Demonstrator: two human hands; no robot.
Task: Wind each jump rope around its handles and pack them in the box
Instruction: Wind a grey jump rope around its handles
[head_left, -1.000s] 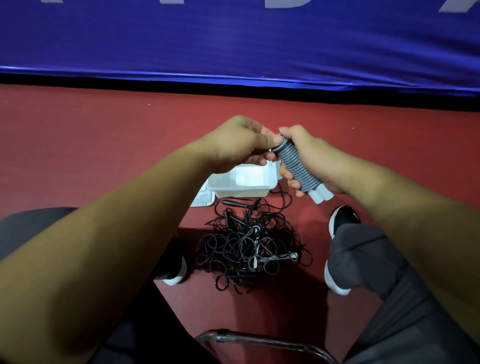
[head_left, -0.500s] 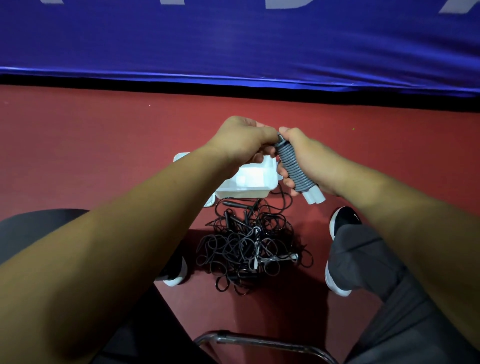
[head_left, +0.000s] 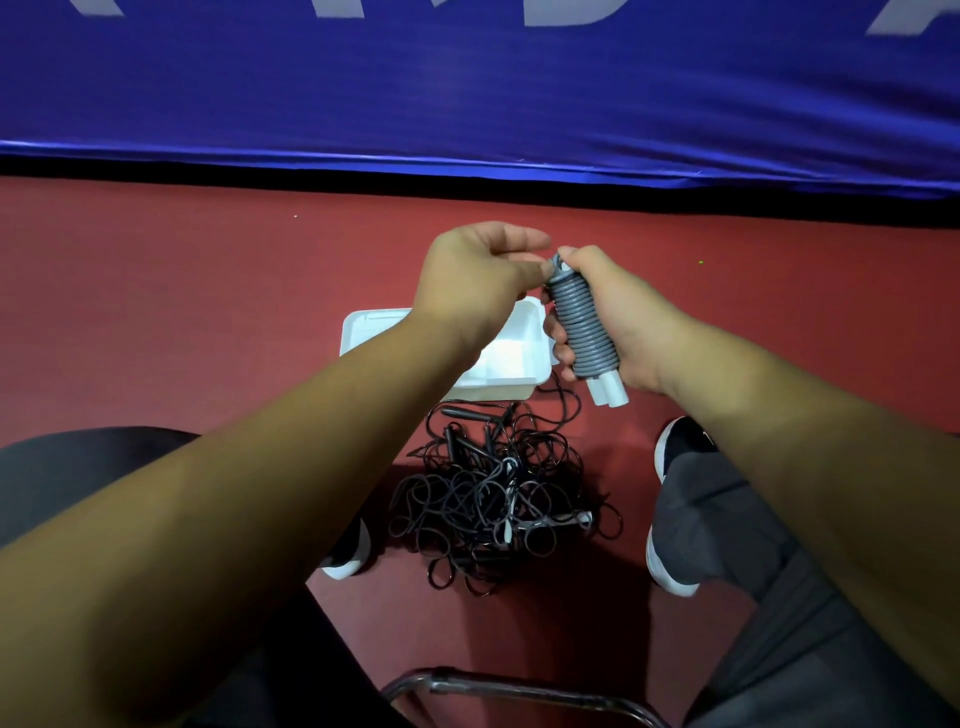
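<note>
While black jump ropes (head_left: 493, 499) lay tangled and unwound on the floor (head_left: 208, 312), the white foam box (head_left: 519, 384) beyond showed nothing packed where visible. Above it the right hand (head_left: 618, 322) gripped one fully wound grey jump rope (head_left: 582, 327), the left hand (head_left: 478, 270) touching its tip, grip unclear.

The setting looks like a sports hall or gym. A dull red sports floor (head_left: 156, 312) runs to a black strip (head_left: 311, 171) at its far edge, and above that stands a blue padded barrier (head_left: 467, 88) printed with large white letters (head_left: 566, 13). Sports kit backs this up: a tangled pile of black jump ropes (head_left: 493, 499) lies on the floor beside a white box (head_left: 374, 327), a grey jump rope (head_left: 584, 327) is wound on its handles, and the seated person wears black trainers (head_left: 680, 441).
</note>
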